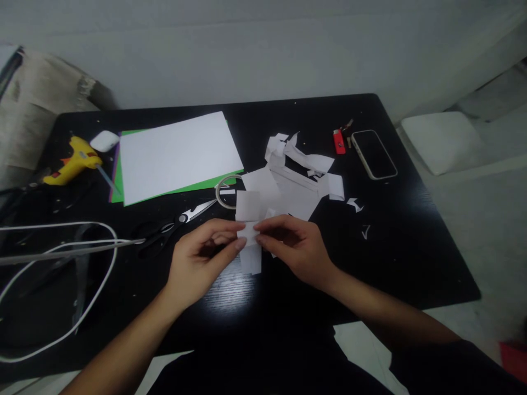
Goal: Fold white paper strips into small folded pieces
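Observation:
A folded strip of white paper [248,206] is pinched between both of my hands above the front half of the black table. My left hand [201,255] grips its left edge with thumb and forefinger. From the other side, my right hand [298,247] pinches the right edge the same way. Just beyond the strip lie cut and folded white paper pieces [280,186], partly hidden by it. A roll of tape [218,192] lies on its side left of them. Black-handled scissors [183,218] rest with slightly parted blades to the left of my left hand.
White sheets [177,156] lie over green paper [117,181] at the back left. Beside them are a yellow glue gun [80,159] and a white case [104,141]. A white cable [102,274] loops at left. A red lighter [338,141], keys [348,129] and a phone [374,154] lie at right.

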Available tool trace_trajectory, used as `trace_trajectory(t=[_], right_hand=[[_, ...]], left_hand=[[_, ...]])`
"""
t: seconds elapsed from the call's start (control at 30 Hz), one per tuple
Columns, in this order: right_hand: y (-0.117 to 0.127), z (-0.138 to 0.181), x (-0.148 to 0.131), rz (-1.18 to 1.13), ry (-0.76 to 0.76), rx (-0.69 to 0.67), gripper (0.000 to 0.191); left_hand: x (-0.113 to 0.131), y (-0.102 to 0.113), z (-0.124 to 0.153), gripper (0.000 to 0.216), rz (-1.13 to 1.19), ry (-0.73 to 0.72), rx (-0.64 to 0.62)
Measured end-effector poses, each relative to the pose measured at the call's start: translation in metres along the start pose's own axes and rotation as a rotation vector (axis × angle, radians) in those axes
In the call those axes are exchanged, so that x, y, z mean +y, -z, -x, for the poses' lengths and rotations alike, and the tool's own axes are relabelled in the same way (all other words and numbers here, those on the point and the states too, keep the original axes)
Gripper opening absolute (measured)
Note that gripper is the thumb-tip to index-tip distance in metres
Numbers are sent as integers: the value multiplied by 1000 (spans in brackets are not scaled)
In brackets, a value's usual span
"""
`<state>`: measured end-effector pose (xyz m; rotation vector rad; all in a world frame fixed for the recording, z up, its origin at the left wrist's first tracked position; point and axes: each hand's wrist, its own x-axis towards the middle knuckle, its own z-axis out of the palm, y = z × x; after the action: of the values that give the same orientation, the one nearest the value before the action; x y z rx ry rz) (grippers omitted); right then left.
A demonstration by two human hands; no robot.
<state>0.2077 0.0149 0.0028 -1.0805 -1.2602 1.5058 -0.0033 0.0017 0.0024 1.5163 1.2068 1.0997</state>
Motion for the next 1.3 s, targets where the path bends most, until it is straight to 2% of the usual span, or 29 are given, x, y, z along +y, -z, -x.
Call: trace_trajectory(t=[0.27,0.57,1.1,1.3], right_hand=[[-3,3,1,140,86,70,15],[-3,5,5,318,295,115,17],[-5,7,6,351,395,133,16],[-5,6,4,361,371,145,9]], left_hand=[[-1,0,2,20,-175,-77,28],[0,-4,5,25,-313,-312,67],[2,-4,8,33,-437,-408,49],[1,-3,6,24,-489,-393,72]])
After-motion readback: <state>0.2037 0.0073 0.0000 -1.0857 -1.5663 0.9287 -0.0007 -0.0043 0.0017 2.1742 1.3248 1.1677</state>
